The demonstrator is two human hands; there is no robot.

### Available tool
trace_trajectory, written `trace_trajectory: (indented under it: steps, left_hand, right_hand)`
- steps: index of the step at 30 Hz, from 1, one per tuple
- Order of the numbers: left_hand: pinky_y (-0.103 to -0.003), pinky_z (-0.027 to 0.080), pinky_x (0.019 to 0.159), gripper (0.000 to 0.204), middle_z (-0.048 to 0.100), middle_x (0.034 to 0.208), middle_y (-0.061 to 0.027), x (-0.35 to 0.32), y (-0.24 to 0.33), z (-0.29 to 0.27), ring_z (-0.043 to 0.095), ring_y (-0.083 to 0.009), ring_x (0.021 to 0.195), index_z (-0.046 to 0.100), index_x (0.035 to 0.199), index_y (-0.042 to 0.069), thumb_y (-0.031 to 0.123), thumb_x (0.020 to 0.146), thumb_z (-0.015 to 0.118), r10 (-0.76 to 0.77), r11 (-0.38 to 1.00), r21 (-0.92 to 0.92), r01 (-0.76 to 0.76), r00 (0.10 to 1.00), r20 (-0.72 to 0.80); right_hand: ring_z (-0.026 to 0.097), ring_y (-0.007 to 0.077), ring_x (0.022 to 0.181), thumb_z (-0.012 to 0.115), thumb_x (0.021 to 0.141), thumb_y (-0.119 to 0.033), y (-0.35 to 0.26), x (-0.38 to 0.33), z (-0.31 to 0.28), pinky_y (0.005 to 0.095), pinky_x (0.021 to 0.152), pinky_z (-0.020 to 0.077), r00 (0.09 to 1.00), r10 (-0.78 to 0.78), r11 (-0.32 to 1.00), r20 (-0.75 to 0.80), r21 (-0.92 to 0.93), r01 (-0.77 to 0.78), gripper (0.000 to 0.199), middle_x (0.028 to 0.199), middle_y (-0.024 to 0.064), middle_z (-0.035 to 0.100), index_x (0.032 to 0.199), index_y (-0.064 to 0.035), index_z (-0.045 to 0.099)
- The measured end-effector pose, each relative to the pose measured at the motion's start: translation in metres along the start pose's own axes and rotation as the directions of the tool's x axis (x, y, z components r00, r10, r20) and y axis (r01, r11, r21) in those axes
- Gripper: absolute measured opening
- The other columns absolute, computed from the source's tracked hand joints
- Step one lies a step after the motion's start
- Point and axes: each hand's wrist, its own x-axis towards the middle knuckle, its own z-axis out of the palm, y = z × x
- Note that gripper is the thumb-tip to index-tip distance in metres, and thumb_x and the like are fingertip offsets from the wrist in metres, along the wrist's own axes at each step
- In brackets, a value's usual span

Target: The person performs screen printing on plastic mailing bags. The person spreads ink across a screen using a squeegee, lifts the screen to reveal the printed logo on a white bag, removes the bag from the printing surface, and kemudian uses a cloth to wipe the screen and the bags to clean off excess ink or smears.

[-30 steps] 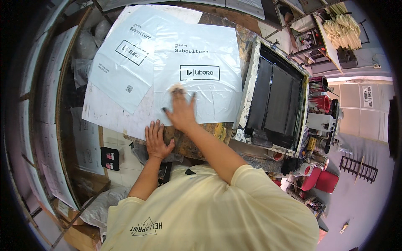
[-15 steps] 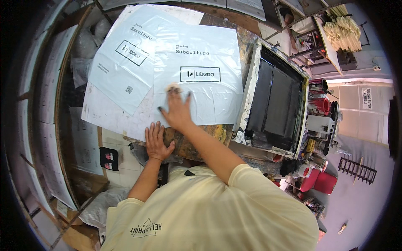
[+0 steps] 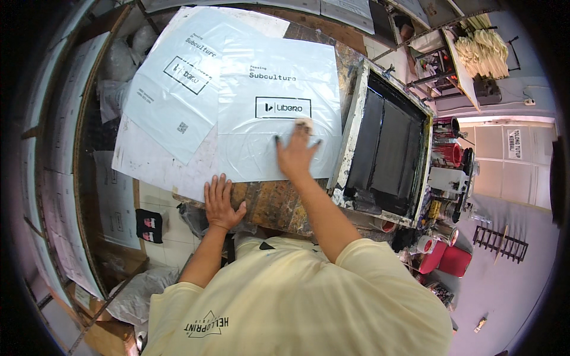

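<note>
Two white plastic sheets lie on the table, printed in black. The right-hand sheet (image 3: 249, 139) carries lines of text and a framed logo, with curved wet-looking streaks on its lower half. A second printed sheet (image 3: 160, 107) lies tilted at the left. My right hand (image 3: 295, 155) presses a small pale cloth wad (image 3: 304, 126) onto the right-hand sheet, just below the framed logo. Dark stains mark its fingertips; the outer fingers are spread. My left hand (image 3: 222, 204) rests open, fingers stretched, on the near edge of the white board (image 3: 160, 167), holding nothing.
A screen-printing frame (image 3: 389, 142) with black ink stands right of the sheets. Beyond it are ink pots (image 3: 446, 155) and cans. At the left, a rack (image 3: 89, 148) holds more sheets. The wooden table edge (image 3: 267, 202) is ink-stained. A crumpled plastic bag (image 3: 145, 296) lies lower left.
My right hand has slid to the right across the sheet with the pale wad, from left of the framed logo to beneath its right side. My left hand stays in place.
</note>
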Motion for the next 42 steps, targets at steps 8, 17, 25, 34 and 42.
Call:
trace_trajectory:
  steps: [8,17,25,34,42]
  left_hand:
    - [-0.059,0.018,0.125,0.074,0.043,0.157,-0.0179,0.002,-0.002,-0.004,0.032,-0.0388,0.15,0.053,0.14,0.003,0.044,0.08,0.069,-0.018,1.0,0.009,0.018,0.999,0.039]
    - [-0.062,0.021,0.124,0.074,0.042,0.157,-0.0192,0.001,0.001,-0.008,0.034,-0.0417,0.149,0.05,0.141,0.004,0.046,0.083,0.068,-0.019,1.0,-0.014,0.02,0.998,0.06]
    - [-0.06,0.022,0.124,0.073,0.044,0.156,-0.0187,0.001,-0.002,-0.006,0.036,-0.0407,0.148,0.053,0.14,0.004,0.048,0.083,0.067,-0.025,1.0,-0.001,0.025,0.999,0.028]
    - [-0.061,0.022,0.124,0.073,0.045,0.152,-0.0202,-0.003,-0.004,0.001,0.037,-0.0411,0.147,0.051,0.14,0.005,0.049,0.083,0.068,-0.049,0.997,-0.057,0.049,0.999,-0.005]
    - [-0.058,0.02,0.126,0.074,0.046,0.152,-0.0214,0.0,-0.005,0.003,0.036,-0.0393,0.148,0.055,0.135,0.001,0.048,0.079,0.07,-0.015,1.0,-0.008,0.015,0.999,-0.028]
  right_hand:
    - [0.021,0.032,0.158,0.039,0.104,-0.06,-0.099,-0.031,0.007,0.073,0.12,0.0,0.878,-0.474,0.876,0.071,0.137,0.462,0.086,0.167,0.0215,0.027,0.159,0.0046,0.028]
    - [0.016,0.0336,0.159,0.035,0.106,-0.058,0.043,-0.013,0.002,0.0722,0.12,0.0068,0.961,0.275,0.96,0.031,-0.068,-0.272,0.086,0.17,0.022,0.018,0.161,0.0054,0.019]
    - [0.023,0.0343,0.157,0.041,0.105,-0.053,-0.099,-0.033,0.013,0.0736,0.12,0.0002,0.741,-0.671,0.73,0.011,0.178,0.659,0.079,0.166,0.0223,0.031,0.159,0.0042,0.029]
    - [0.024,0.0329,0.157,0.047,0.102,-0.048,-0.049,-0.08,-0.001,0.0747,0.12,0.0032,0.49,-0.846,0.525,0.21,0.163,0.835,0.075,0.166,0.0181,0.032,0.159,-0.0012,0.032]
    - [0.026,0.0336,0.156,0.043,0.104,-0.047,-0.097,-0.011,0.006,0.0755,0.119,0.0026,0.745,-0.667,0.741,0.007,0.112,0.662,0.073,0.164,0.0198,0.035,0.158,0.0009,0.034]
